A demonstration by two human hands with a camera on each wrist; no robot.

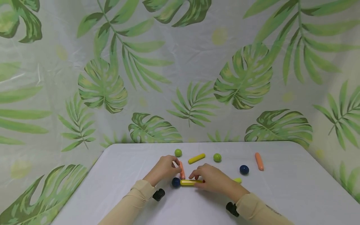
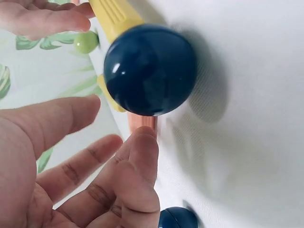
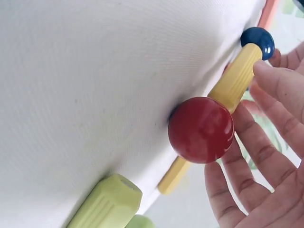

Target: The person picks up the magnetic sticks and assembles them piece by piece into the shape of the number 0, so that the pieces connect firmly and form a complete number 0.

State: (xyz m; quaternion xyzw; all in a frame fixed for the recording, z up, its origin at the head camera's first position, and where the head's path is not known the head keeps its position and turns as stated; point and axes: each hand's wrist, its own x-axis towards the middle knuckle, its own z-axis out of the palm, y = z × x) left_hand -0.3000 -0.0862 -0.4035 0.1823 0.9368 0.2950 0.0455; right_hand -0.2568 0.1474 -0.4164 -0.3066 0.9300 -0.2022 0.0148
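A left hand (image 1: pixel 165 167) hung with thumb and index apart beside an orange stick (image 1: pixel 182 171), its other fingers loosely bent; whether a fingertip touched the stick was unclear. A right hand (image 1: pixel 212 178), fingers loosely extended, arched over a ribbed yellow stick (image 1: pixel 187 182) lying between a navy ball (image 1: pixel 176 182) and a glossy red ball (image 3: pixel 202 130). The sticks looked light and stiff, unlikely to break, their ridged middles offering the surest pinch; the smooth balls seemed slippery and apt to roll. The right hand and red ball crowded the yellow stick's near end. A light-green stick (image 1: pixel 237 180) lay by the right forearm. Farther out on the white table (image 1: pixel 118 175) were two green balls (image 1: pixel 217 157), another yellow rod (image 1: pixel 196 158), a second blue ball (image 1: pixel 244 170) and a spare orange rod (image 1: pixel 259 161).
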